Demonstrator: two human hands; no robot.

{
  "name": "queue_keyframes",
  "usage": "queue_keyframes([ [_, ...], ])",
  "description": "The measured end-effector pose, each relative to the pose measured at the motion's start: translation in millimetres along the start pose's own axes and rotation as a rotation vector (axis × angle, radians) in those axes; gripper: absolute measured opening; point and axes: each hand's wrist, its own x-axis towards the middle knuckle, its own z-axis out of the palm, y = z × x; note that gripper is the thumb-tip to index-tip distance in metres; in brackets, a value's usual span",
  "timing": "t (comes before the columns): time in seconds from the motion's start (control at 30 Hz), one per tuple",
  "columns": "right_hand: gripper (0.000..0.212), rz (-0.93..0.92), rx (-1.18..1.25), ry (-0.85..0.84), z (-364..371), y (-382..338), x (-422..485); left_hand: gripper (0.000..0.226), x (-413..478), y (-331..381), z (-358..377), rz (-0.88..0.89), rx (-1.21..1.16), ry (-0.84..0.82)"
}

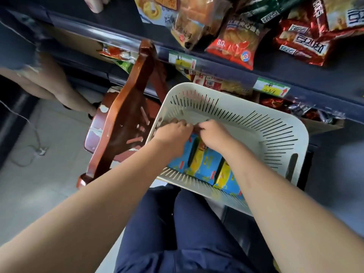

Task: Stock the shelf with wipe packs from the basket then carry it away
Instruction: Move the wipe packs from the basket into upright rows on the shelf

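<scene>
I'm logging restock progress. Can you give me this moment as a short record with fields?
basket: white, slotted, below the shelf edge, beside a wooden chair
wipe packs: blue and yellow, in a row by the basket's near wall
left hand: inside the basket, fingers curled over the packs' far ends
right hand: the same, close beside the left
shelf: holds snack bags
stage: gripping packs, none lifted out yet

Single wide-angle view from the person's head, tilted steeply down and slightly forward, close above the white basket [256, 111] at centre, shelf rail [222, 70] slanting from 10 to 3 o'clock, tiled floor [39, 184] at 8 o'clock, wearer's own legs [157, 233] at 6 o'clock
</scene>
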Motion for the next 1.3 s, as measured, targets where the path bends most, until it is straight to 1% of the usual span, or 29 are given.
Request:
queue_keyframes([
  [0.07,0.025,0.002,-0.073,-0.019,-0.3,-0.1,2.7,0.052,-2.6,0.2,-3.7,0.003,0.083,0.001],
  [0.13,0.019,0.018,-0.158,-0.028,-3.2,-0.9,3.2,0.043,-4.5,2.1,-11.1,0.007,0.166,0.007],
  [0.2,0.011,0.069,-0.161,-0.067,-6.4,-5.2,2.9,0.033,-6.5,2.1,-18.1,0.008,0.221,-0.006],
  [0.27,0.021,0.095,-0.099,-0.115,-2.7,-7.5,4.5,0.025,-7.2,-1.1,-22.8,0.024,0.251,-0.038],
  [0.33,0.029,0.095,0.003,-0.164,2.7,-9.0,4.2,0.023,-5.4,-5.2,-24.4,0.053,0.259,-0.063],
  [0.4,0.032,0.118,0.042,-0.227,6.8,-7.5,0.7,0.024,-4.0,-6.9,-25.9,0.068,0.243,-0.100],
  [0.43,0.032,0.134,0.022,-0.241,6.5,-4.5,-1.3,0.025,-3.7,-6.9,-27.7,0.066,0.220,-0.120],
  [0.5,0.032,0.182,0.049,-0.203,-2.1,-2.7,-9.9,0.024,-3.4,-6.1,-31.0,0.064,0.157,-0.141],
  [0.53,0.030,0.217,0.142,-0.157,-8.6,-1.7,-15.2,0.023,-4.0,-6.6,-33.4,0.066,0.119,-0.138],
  [0.6,0.026,0.272,0.434,-0.020,-28.8,-0.7,-31.4,0.021,-7.0,-9.0,-42.1,0.060,0.010,-0.118],
  [0.67,0.021,0.287,0.684,0.078,-52.3,1.2,-49.1,0.021,-10.6,-11.3,-54.4,0.066,-0.128,-0.094],
  [0.77,0.020,0.283,0.911,0.160,-84.5,4.5,-76.9,0.025,-15.9,-7.1,-81.8,0.102,-0.277,-0.017],
  [0.8,0.023,0.289,0.955,0.203,-92.7,4.0,-85.9,0.024,-18.2,-4.1,-92.4,0.122,-0.315,0.013],
  [0.87,0.039,0.298,1.076,0.282,-102.9,3.2,-101.4,0.020,-23.7,3.5,-113.4,0.170,-0.389,0.062],
  [0.9,0.041,0.292,1.169,0.297,-106.5,0.1,-109.6,0.019,-27.9,7.9,-123.6,0.196,-0.410,0.075],
  [0.97,0.029,0.253,1.356,0.282,-112.4,-11.7,-126.7,0.022,-36.8,16.1,-140.5,0.243,-0.425,0.107],
  [1.03,0.014,0.242,1.449,0.280,-116.8,-26.7,-144.2,0.025,-46.1,23.0,-154.3,0.263,-0.427,0.138],
  [1.07,0.011,0.236,1.441,0.284,-117.3,-31.5,-151.7,0.025,-51.4,26.0,-160.6,0.273,-0.442,0.142],
  [1.1,0.012,0.223,1.401,0.303,-118.6,-36.2,-159.7,0.024,-56.6,28.7,-166.9,0.291,-0.466,0.141],
  [1.17,0.015,0.185,1.265,0.384,-123.2,-42.1,-178.4,0.021,-68.3,31.5,-177.3,0.332,-0.515,0.138],
  [1.23,0.013,0.142,1.065,0.520,-131.8,-45.2,-199.6,0.019,-81.7,30.8,-186.6,0.365,-0.569,0.152],
  [1.3,0.007,0.105,0.830,0.643,-142.4,-47.3,-222.9,0.020,-97.2,26.7,-194.4,0.383,-0.666,0.160],
])
